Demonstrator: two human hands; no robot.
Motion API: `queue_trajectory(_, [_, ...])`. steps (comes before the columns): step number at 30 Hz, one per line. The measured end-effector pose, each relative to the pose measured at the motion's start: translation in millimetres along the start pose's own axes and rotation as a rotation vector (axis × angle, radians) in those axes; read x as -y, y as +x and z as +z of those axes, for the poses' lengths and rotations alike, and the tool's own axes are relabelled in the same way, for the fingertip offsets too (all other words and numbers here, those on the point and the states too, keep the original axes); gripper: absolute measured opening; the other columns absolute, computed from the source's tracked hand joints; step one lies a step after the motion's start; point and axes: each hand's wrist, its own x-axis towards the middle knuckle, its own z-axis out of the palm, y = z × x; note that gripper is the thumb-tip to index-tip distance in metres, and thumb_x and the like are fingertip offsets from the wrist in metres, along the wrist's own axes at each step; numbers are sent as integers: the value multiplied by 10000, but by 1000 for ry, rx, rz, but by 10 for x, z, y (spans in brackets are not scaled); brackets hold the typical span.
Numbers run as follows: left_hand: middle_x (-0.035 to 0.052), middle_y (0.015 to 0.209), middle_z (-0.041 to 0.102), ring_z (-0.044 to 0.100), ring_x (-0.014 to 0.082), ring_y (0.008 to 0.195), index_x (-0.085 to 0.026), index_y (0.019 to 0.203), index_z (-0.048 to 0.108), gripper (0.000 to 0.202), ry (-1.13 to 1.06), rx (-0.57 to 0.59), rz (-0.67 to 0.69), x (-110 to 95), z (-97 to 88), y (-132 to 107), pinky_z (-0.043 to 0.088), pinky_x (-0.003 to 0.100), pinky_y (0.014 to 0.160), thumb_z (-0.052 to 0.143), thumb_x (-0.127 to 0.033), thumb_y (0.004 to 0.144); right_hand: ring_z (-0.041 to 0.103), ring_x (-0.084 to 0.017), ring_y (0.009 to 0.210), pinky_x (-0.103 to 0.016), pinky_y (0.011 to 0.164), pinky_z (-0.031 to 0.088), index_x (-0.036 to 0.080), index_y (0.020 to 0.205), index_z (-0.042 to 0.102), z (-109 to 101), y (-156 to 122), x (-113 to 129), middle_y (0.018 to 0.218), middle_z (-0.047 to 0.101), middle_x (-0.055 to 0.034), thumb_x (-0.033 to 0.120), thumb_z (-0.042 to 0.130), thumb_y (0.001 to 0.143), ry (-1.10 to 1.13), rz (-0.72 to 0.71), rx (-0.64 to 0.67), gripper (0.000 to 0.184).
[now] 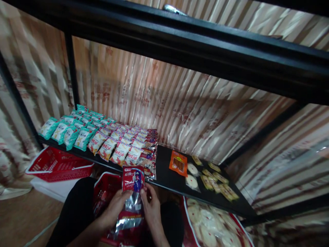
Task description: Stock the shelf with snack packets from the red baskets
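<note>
While my left hand [115,207] and right hand [151,204] are clamped on the red packet [129,184], one at each side, I should pinch just firmly enough that its slick wrapper neither slips nor creases. I hold it over the basket [109,181], by the front edge of the shelf [163,168]. Keeping both sides level should stop it twisting; with the white bags [121,152] near its top, small movements would be safest.

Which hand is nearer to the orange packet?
Right: the right hand is below and left of the orange packet in view; the left hand is farther left, across the red packet both hold.
</note>
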Motion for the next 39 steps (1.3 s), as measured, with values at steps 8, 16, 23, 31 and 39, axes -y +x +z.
queue_trajectory(8, [15, 673, 670, 624, 188, 665, -166, 715, 640, 314, 40, 186, -101, -244, 311, 173, 474, 278, 636, 723, -416, 542, 608, -160, 636, -269, 620, 483, 200, 860, 618, -165, 306, 23, 727, 659, -9, 506, 675, 665, 442, 187, 52, 368])
queue_trajectory(16, [87, 1014, 651, 648, 210, 795, -200, 1268, 408, 761, -87, 125, 45, -225, 552, 461, 507, 292, 667, 713, -342, 586, 560, -141, 598, -230, 546, 448, 191, 1074, 575, -362, 966, 70, 723, 629, 5, 512, 599, 719, 295, 57, -94, 479])
queue_trajectory(23, [117, 1094, 628, 634, 210, 891, -156, 1250, 454, 665, 37, -29, 198, -126, 817, 964, 505, 293, 783, 645, -187, 614, 580, -161, 651, -250, 585, 459, 163, 1093, 593, -417, 1684, 48, 742, 648, -15, 489, 546, 740, 105, -25, -142, 482])
queue_trajectory(31, [109, 1086, 639, 601, 254, 1028, -182, 1119, 586, 472, 104, -143, 215, -59, 981, 1343, 509, 346, 845, 642, -214, 652, 619, -172, 711, -276, 682, 474, 169, 1099, 605, -394, 2312, 58, 842, 690, -40, 427, 503, 766, -141, -144, -143, 433])
queue_trajectory(39, [115, 1306, 501, 571, 294, 1083, -170, 904, 671, 282, 78, -199, 202, -76, 996, 1491, 539, 346, 813, 636, -194, 625, 609, -174, 649, -268, 626, 444, 161, 1092, 618, -267, 2509, 33, 732, 672, -36, 370, 471, 787, -409, -126, -179, 398])
